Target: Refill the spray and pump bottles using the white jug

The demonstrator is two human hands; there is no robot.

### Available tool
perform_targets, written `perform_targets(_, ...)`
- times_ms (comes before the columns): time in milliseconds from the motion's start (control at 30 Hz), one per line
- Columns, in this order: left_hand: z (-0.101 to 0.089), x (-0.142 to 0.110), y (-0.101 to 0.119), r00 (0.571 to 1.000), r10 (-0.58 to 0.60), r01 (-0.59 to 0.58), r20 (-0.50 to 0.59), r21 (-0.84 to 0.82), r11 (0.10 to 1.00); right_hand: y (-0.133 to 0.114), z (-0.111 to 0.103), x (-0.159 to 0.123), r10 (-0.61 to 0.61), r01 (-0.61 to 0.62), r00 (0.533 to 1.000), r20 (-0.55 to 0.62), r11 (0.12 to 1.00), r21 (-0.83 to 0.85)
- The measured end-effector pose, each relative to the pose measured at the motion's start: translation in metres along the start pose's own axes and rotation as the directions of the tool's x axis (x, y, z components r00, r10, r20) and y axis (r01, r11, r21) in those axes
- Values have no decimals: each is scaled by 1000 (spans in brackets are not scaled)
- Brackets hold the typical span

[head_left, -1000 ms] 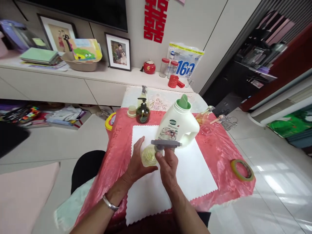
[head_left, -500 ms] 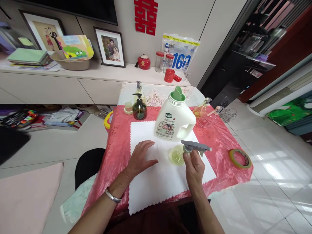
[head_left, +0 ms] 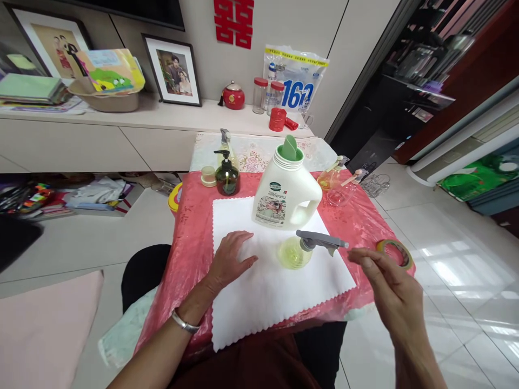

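1. We see the spray bottle (head_left: pixel 294 254) standing on the white cloth (head_left: pixel 259 302), its gray nozzle (head_left: pixel 324 239) pointing right.
2. Our right hand (head_left: pixel 391 283) is just beside the nozzle's tip, thumb and fingers drawn together.
3. Our left hand (head_left: pixel 233 256) is left of the bottle, thumb spread wide from the fingers.
4. Behind the bottle, we have a white jug (head_left: pixel 292 189).
5. A tape roll (head_left: pixel 405 256) lies right, partly behind our right hand.
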State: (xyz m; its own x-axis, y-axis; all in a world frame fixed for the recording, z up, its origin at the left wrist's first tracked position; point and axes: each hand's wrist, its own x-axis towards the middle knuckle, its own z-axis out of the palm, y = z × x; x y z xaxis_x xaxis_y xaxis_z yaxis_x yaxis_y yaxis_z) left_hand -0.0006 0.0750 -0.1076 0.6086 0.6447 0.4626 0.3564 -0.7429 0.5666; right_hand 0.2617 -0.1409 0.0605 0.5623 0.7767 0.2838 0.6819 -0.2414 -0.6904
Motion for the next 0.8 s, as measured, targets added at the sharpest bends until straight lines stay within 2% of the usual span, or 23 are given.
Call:
perform_targets(100, 0, -1, 0, 1000, -3, 3, -7, 0, 1000, -24, -6, 28, -211, 219, 965, 159, 975, -39)
perform_targets(167, 0, -1, 0, 1000, 0, 0, -11, -3, 1000, -37, 1, 43, -281, 307, 924, 260, 950, -63)
perform_targets(300, -1, 0, 1, 1000, -15, 15, -11, -10, 1000, -52, 15, 59, -303, 407, 847, 438, 898, -165)
perform_targets(367, -1, 1, 2, 1000, -17, 16, -18, -14, 1000, -55, 16, 65, -277, 432, 807, 521, 879, -203)
perform_targets(433, -2, 1, 3, 1000, -7, 7, -28, -11, 1000, -56, 10, 74, -216, 413, 796, 565, 877, -247)
perform_targets(500, -3, 2, 4, 999, 1, -1, -32, -9, 1000, -54, -2, 89, -111, 322, 835, 538, 892, -316)
perform_targets(600, -5, 3, 7, 1000, -7, 6, -28, -20, 1000, -42, -27, 117, 152, 12, 912, 381, 919, -395)
perform_targets(633, -5, 3, 7, 1000, -12, 11, -27, -27, 1000, -36, -35, 127, 255, -122, 915, 312, 913, -391)
perform_targets(667, -6, 3, 8, 999, -15, 14, -28, -35, 999, -29, -43, 137, 312, -198, 916, 254, 899, -391)
perform_targets(800, -6, 4, 9, 1000, -23, 22, -21, -68, 997, 3, -66, 165, 454, -408, 887, 82, 856, -318)
